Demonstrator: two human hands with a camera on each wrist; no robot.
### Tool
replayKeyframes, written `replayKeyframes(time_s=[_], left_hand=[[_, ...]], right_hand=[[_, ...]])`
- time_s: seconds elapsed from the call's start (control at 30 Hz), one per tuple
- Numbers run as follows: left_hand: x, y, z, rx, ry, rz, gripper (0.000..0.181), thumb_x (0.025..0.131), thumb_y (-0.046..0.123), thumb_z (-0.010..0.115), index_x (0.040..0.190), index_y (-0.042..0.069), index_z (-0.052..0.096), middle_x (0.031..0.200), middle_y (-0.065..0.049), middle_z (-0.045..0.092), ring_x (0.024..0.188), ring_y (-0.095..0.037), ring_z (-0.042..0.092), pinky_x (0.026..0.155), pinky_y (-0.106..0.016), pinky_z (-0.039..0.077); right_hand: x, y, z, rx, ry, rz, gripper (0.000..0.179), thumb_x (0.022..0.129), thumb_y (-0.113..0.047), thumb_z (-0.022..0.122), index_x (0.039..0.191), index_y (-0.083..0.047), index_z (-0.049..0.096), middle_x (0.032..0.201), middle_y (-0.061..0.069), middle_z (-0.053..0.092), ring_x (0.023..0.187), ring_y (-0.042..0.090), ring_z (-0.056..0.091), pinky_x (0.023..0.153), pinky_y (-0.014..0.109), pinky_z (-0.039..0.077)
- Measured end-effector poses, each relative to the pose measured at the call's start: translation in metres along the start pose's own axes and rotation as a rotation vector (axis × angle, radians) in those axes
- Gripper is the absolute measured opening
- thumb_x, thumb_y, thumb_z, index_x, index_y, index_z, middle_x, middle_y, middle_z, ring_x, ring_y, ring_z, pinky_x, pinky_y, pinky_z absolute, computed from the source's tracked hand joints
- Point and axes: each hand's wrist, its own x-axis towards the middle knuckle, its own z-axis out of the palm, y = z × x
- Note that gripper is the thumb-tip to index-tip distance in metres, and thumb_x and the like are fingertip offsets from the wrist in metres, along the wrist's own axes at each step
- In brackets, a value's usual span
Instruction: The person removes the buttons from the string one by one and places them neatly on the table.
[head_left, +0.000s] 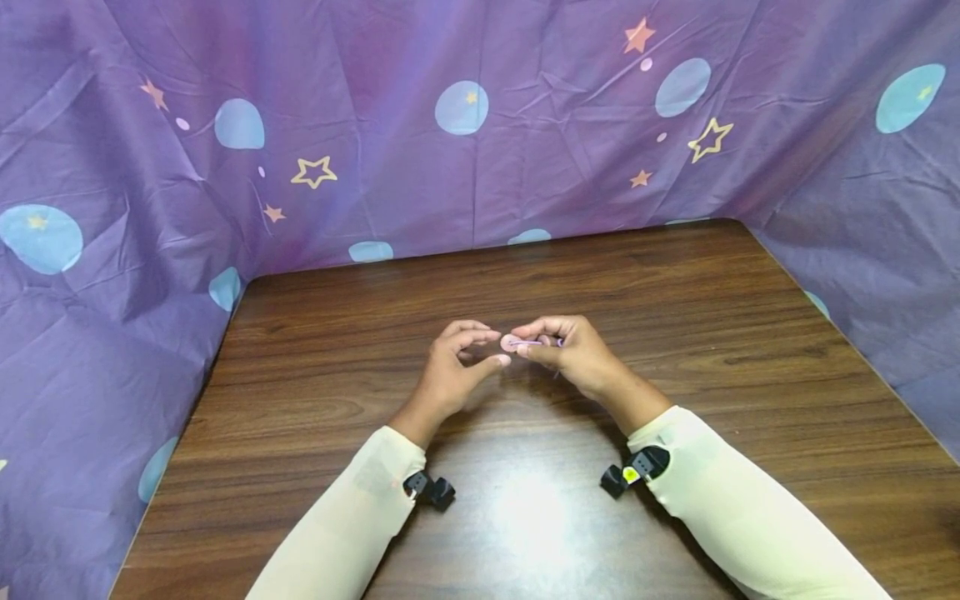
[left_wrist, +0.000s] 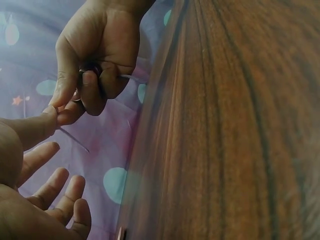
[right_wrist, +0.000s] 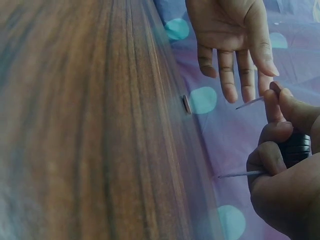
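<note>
My right hand (head_left: 577,352) pinches a small flat round bead or disc (head_left: 509,342) between thumb and forefinger. A thin purple cord (head_left: 534,342) runs across the disc's face. In the right wrist view, dark ridged round pieces (right_wrist: 296,148) sit within the right hand's curled fingers, and a stiff-looking cord end (right_wrist: 239,174) sticks out below them. Facing it, my left hand (head_left: 459,367) has its fingers spread, with its thumb close to the disc; whether the thumb touches it I cannot tell. Its fingers hold nothing visible.
Both hands are above a brown wood-grain table (head_left: 337,500). In the right wrist view a small reddish-brown piece (right_wrist: 186,104) is near the table's far edge. A purple cloth (head_left: 405,50) with stars and blue spots hangs behind and at the sides.
</note>
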Motion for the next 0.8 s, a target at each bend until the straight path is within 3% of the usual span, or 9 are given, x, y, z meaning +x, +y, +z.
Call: replayKeyframes(time_s=[0.2,0.4,0.8], left_hand=[[-0.0001,0.0002,0.0011,0.003,-0.003,0.003,0.037,0.089,0.007,0.089,0.124,0.000,0.078,0.137,-0.021,0.067,0.125,-0.038,0.067,0.101,-0.058,0.061],[-0.0012,-0.0006,0.0026,0.014,0.006,0.025,0.036,0.089,0.008,0.089,0.124,0.000,0.079,0.136,-0.020,0.067,0.125,-0.037,0.067,0.100,-0.060,0.061],[-0.0033,-0.0014,0.0065,0.009,0.013,0.068,0.035,0.090,0.008,0.088,0.122,-0.003,0.079,0.138,-0.024,0.065,0.128,-0.039,0.064,0.098,-0.065,0.059]], right_hand=[[-0.0005,-0.0021,0.0010,0.007,-0.009,0.001,0.031,0.094,-0.005,0.083,0.119,0.011,0.074,0.089,-0.009,0.082,0.061,0.003,0.051,0.051,0.021,0.041],[0.0002,0.0005,0.0005,0.020,-0.049,-0.008,0.021,0.095,0.001,0.079,0.115,0.008,0.077,0.095,-0.013,0.084,0.060,0.004,0.051,0.050,0.022,0.041],[-0.0001,0.0015,0.0023,0.027,-0.056,0.009,0.029,0.095,0.002,0.078,0.120,0.015,0.071,0.087,-0.012,0.081,0.060,0.003,0.052,0.050,0.022,0.042]])
